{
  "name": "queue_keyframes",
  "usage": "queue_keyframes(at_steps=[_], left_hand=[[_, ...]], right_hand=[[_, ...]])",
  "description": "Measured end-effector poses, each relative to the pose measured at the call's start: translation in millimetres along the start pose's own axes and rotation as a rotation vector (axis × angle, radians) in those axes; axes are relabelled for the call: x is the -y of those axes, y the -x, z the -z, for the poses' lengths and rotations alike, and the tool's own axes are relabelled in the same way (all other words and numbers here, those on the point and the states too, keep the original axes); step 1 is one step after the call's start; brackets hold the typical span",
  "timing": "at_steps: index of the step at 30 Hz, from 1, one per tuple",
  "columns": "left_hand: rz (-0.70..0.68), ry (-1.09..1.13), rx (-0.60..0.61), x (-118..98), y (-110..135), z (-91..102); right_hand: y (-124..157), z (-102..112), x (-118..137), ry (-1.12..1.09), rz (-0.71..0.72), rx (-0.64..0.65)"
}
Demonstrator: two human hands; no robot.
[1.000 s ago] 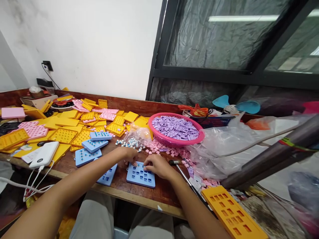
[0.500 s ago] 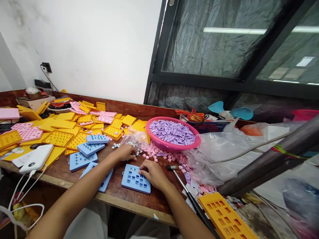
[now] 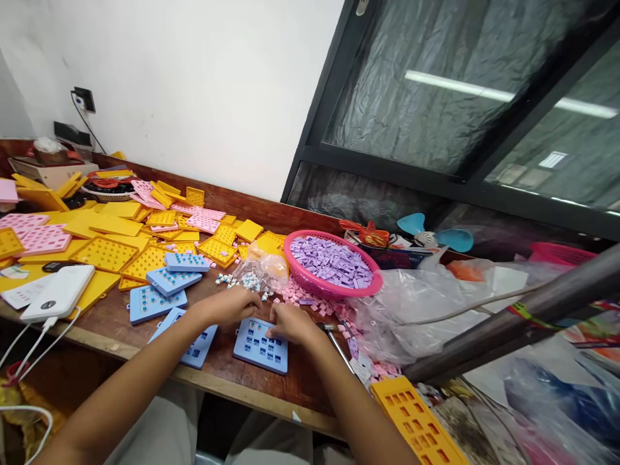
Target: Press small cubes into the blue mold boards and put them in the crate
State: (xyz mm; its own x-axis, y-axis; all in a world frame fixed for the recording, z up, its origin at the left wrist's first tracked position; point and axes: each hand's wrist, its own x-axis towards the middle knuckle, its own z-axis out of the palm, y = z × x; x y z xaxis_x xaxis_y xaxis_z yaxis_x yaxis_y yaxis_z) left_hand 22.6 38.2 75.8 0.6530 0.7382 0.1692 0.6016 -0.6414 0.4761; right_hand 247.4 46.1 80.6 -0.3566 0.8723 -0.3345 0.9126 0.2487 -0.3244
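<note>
A light blue tray (image 3: 259, 349) with rows of small square pockets lies near the front edge of the wooden bench (image 3: 121, 323). My left hand (image 3: 232, 307) rests with curled fingers at the tray's far left corner. My right hand (image 3: 290, 323) is closed in a pinch over the tray's top edge; what it holds is too small to make out. Small pink pieces (image 3: 305, 298) and white-and-blue pieces (image 3: 245, 279) lie scattered just behind my hands.
A pink basket (image 3: 361, 289) of purple pieces stands behind. Several more blue trays (image 3: 157, 302) lie to the left, with yellow trays (image 3: 104, 253) and pink trays (image 3: 41, 239) beyond. A small hammer (image 3: 334, 336), a white power bank (image 3: 58, 292), a yellow tray (image 3: 416, 423) and clear plastic bags (image 3: 426, 297) surround the spot.
My left hand moved back from the scattered pieces to the tray's corner. My right hand stayed on the tray. The view shifted and tilted to the left.
</note>
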Motion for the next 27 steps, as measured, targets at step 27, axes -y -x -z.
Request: queue_keyframes(at_steps=[27], left_hand=[[0.278,-0.087,-0.233,-28,38,-76.4]], right_hand=[[-67,-24,-16,0.020,-0.090,-0.510]])
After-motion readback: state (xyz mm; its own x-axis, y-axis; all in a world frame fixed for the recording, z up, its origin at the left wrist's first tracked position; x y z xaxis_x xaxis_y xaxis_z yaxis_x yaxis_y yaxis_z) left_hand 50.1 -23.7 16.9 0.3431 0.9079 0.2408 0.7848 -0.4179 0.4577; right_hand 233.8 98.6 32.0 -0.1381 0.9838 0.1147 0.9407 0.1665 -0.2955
